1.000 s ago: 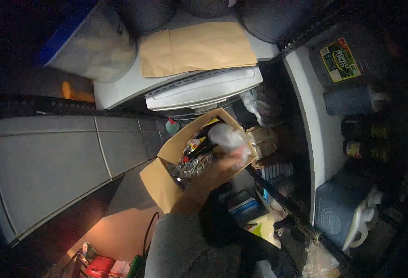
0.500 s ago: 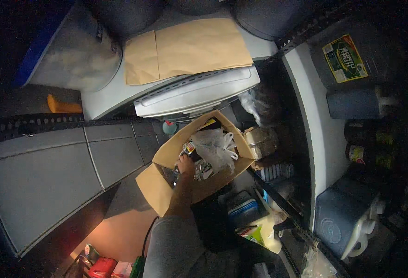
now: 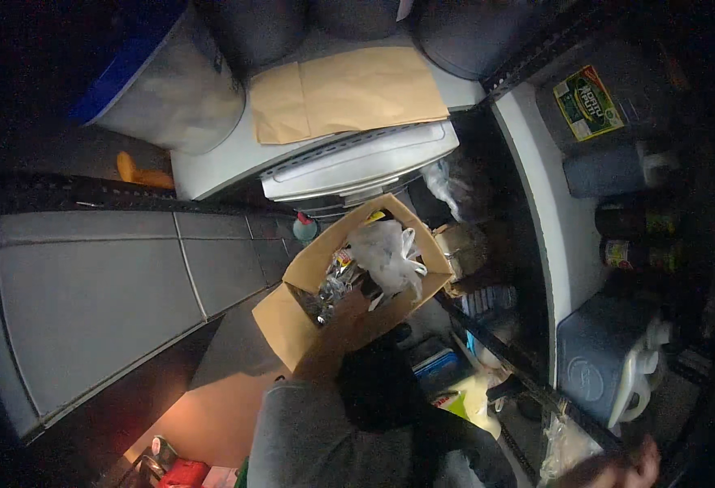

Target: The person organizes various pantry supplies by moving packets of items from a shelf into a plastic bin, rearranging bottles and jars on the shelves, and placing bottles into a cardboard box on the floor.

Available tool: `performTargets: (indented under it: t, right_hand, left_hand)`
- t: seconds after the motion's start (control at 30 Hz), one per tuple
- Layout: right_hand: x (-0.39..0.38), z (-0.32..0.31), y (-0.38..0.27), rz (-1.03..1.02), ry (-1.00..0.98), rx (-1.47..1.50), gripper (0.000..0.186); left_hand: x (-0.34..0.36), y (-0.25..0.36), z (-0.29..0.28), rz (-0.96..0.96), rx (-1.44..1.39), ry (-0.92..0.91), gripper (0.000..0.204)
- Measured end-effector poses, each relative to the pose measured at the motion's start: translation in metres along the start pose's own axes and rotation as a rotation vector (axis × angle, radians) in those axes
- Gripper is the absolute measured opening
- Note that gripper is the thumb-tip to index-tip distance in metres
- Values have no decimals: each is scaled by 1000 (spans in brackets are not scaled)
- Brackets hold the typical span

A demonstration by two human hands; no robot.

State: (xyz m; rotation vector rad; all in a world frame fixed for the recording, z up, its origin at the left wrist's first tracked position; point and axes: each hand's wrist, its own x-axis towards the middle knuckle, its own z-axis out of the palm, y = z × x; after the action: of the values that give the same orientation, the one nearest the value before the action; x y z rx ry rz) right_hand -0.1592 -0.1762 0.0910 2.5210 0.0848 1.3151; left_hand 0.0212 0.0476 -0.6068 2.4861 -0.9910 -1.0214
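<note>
A cardboard box with its flaps raised is in the middle of the view. In it lie a whitish plastic bag and several crinkled, shiny packets. My left hand is smeared and dark at the near side of the box, with its grey-sleeved arm coming up from below. Its fingers cannot be made out. My right hand shows blurred at the lower right, close to a clear plastic bag; whether it holds anything is unclear.
A tiled ledge runs along the left. Behind the box is a white shelf with brown paper and a large tub. Dark jugs line a shelf on the right. A black rail slants beside the box.
My left hand has drawn back from the packets toward the near side of the box. My right hand has come into view at the lower right. The view has shifted slightly.
</note>
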Motion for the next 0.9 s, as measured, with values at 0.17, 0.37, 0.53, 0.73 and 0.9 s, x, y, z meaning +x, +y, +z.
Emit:
performTargets:
  t: [0.17,0.37,0.53,0.73,0.9]
  right_hand:
    - [-136,116,-106,587,-809,537,32]
    - [-183,220,-197,774,-1002,904,47]
    - [-204,261,-238,759,-968,1099,33]
    - [-229,237,-240,1137,-569,1727,20]
    - [-183,193,-183,1018,-641,1593,14]
  left_hand:
    - [-5,128,-138,33,-71,-227,64]
    - [-98,163,-290,369,530,-394,35]
    - [-164,209,-369,555,277,-494,32]
    - [-82,238,-411,532,7,-878,49]
    - [36,109,-243,768,275,560,51]
